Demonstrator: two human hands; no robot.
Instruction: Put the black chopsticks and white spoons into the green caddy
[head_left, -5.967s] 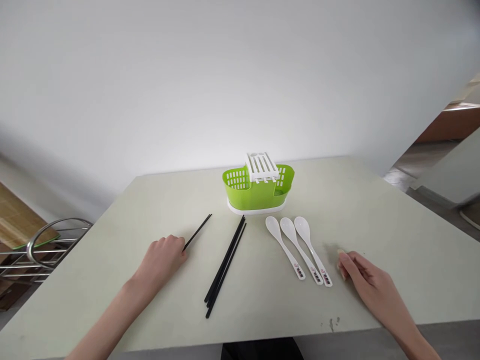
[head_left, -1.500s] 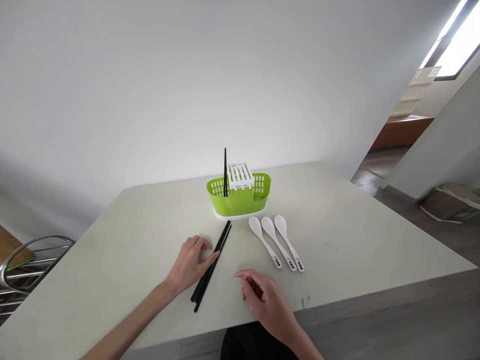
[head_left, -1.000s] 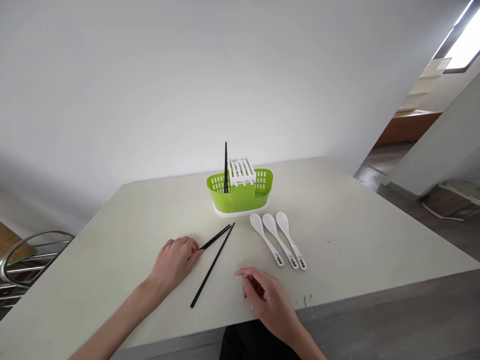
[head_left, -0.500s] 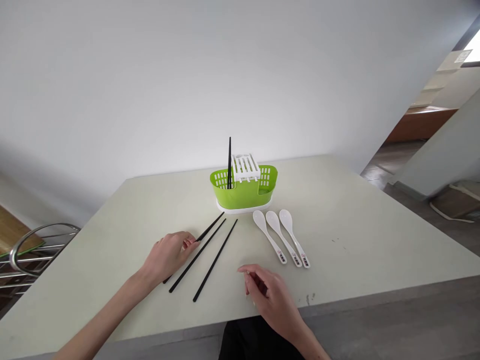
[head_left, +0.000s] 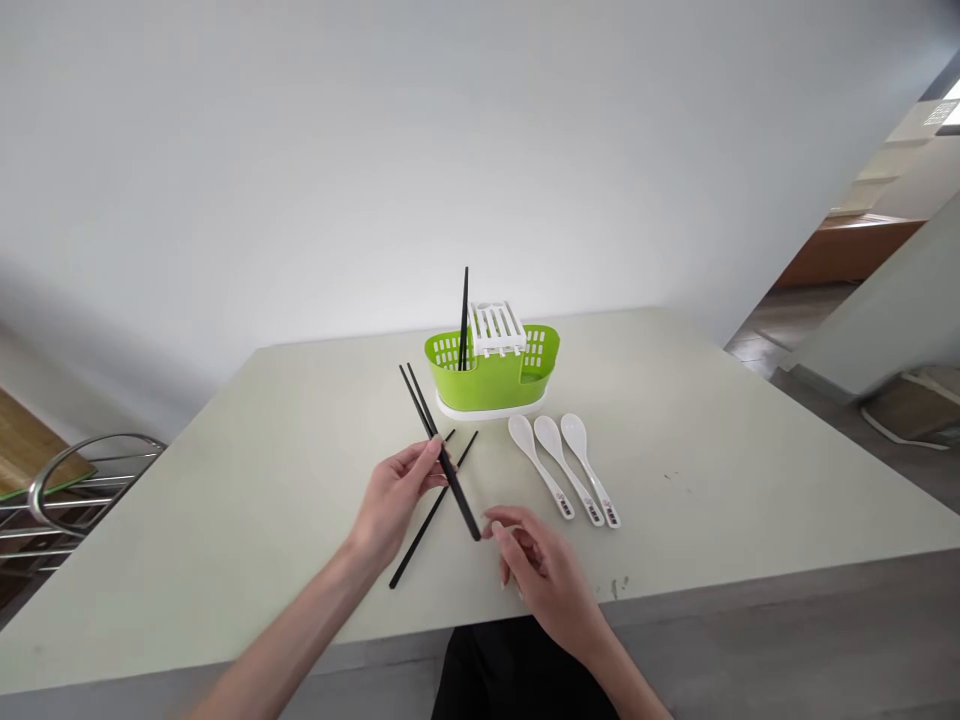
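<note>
My left hand [head_left: 397,495] is closed around a pair of black chopsticks [head_left: 424,410], raised above the table and slanting from upper left to lower right. Close to their thick lower ends is my right hand [head_left: 544,570], its fingers loosely curled and nothing visible in them; I cannot tell whether a fingertip touches the ends. Under the held pair, a loose black chopstick [head_left: 420,545] lies on the table. Another dark tip [head_left: 450,435] shows beside my left fingers, the rest hidden. Further back, a green basket [head_left: 480,390] with a white rack holds upright black chopsticks [head_left: 464,320].
Three white spoons [head_left: 551,465] lie side by side in front of the basket's right end. The pale table [head_left: 720,460] meets a white wall [head_left: 360,180] at the back. A metal rack [head_left: 67,500] stands off the left edge.
My left hand has lifted a pair of chopsticks off the table and brought them rightward, toward my right hand. My right hand has shifted only slightly.
</note>
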